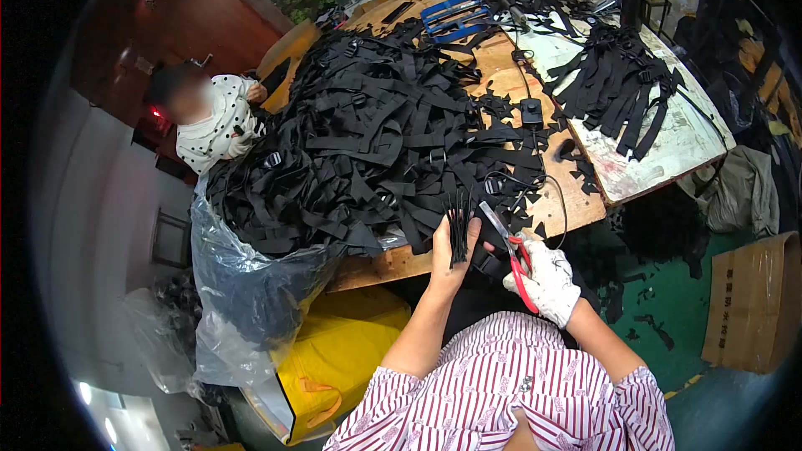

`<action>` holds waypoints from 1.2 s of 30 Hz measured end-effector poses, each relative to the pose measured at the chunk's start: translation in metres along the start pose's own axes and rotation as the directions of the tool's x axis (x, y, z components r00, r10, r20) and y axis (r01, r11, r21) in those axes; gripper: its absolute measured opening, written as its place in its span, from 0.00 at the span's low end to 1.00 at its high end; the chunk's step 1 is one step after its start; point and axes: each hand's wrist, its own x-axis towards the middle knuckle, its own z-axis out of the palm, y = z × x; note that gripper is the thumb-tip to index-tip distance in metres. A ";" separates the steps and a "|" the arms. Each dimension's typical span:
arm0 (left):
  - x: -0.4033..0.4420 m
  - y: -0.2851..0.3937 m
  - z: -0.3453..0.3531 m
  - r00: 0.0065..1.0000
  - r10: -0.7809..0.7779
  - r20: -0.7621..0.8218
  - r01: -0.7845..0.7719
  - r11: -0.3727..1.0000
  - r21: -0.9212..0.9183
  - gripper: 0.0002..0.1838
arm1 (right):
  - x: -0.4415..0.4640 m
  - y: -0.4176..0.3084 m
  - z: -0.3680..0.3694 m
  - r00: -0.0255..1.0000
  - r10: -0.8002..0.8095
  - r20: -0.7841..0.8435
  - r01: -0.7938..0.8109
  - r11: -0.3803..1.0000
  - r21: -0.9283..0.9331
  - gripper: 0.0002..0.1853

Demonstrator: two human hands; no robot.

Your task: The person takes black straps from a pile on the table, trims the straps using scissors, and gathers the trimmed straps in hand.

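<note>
My bare left hand (453,252) is closed around a bundle of thin black webbing straps (459,221), whose ends stand up above the fingers. In a white glove, my right hand (548,280) grips red-handled scissors (520,271). The silver blades point up and left, close beside the strap bundle; whether they touch it I cannot tell. Just beyond both hands lies a large heap of black straps (359,134), some fitted with plastic buckles. Part of a dark strap hangs below the scissors, between the hands.
The heap covers much of a wooden table (576,188). A white board (668,154) to the right bears more straps. A thermos (632,0), a blue rack (455,17) and a small black box (530,113) with a cable stand farther back. Another person (213,121) is at the left.
</note>
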 end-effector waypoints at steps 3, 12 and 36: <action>-0.002 -0.002 0.000 1.000 -0.018 -0.014 0.017 1.000 -0.006 0.08 | 0.001 -0.001 0.000 1.000 -0.009 0.027 0.012 0.996 -0.090 0.39; -0.001 -0.001 0.001 0.998 0.055 -0.016 -0.053 0.994 0.097 0.07 | -0.005 0.001 0.006 0.981 0.168 0.091 -0.175 0.982 0.068 0.31; -0.024 0.012 -0.060 0.981 -0.095 0.167 0.159 0.889 -0.430 0.28 | -0.008 0.051 0.010 0.905 0.407 0.125 -0.332 0.490 0.806 0.14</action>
